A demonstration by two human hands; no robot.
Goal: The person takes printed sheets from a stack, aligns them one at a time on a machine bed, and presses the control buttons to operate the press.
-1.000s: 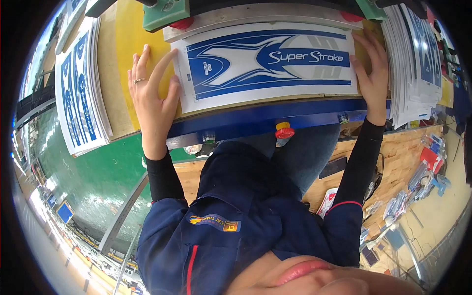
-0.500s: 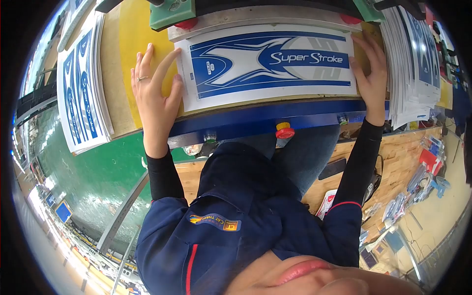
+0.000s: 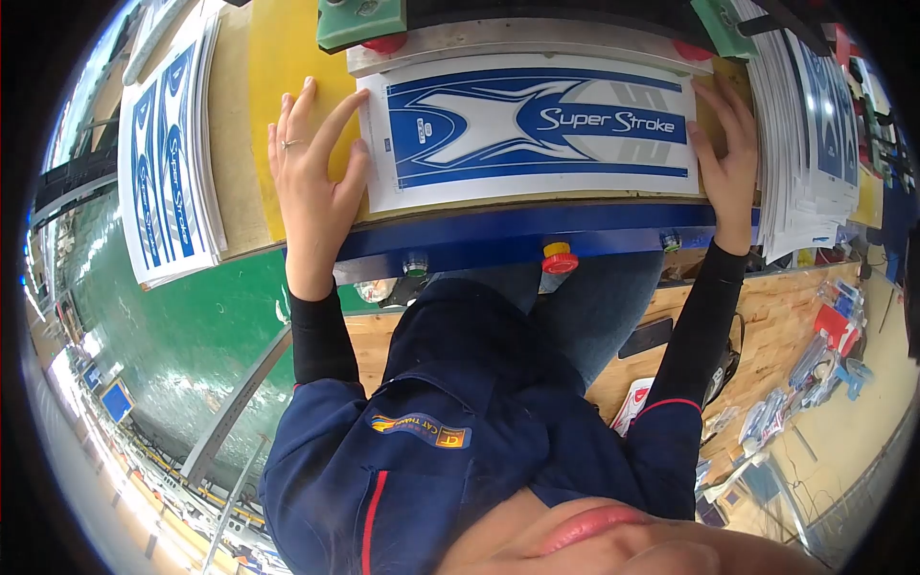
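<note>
A white sheet printed in blue with "Super Stroke" (image 3: 537, 129) lies flat on the work surface, its far edge against a metal bar (image 3: 527, 40). My left hand (image 3: 321, 172) rests at the sheet's left edge, fingers spread, thumb and index tip touching or nearly touching it. At the right edge is my right hand (image 3: 726, 153), its fingers apart and its fingertips by the paper's border. Neither hand grips anything.
Printed sheets (image 3: 172, 158) are stacked on the left, and a taller stack (image 3: 800, 144) stands on the right. A red button (image 3: 560, 259) sits on the blue front rail (image 3: 479, 235). Green blocks (image 3: 362, 21) with red parts flank the bar.
The whole view has shifted slightly, so the bench, stacks and left hand appear further right. Both hands keep their places at the sheet's two ends.
</note>
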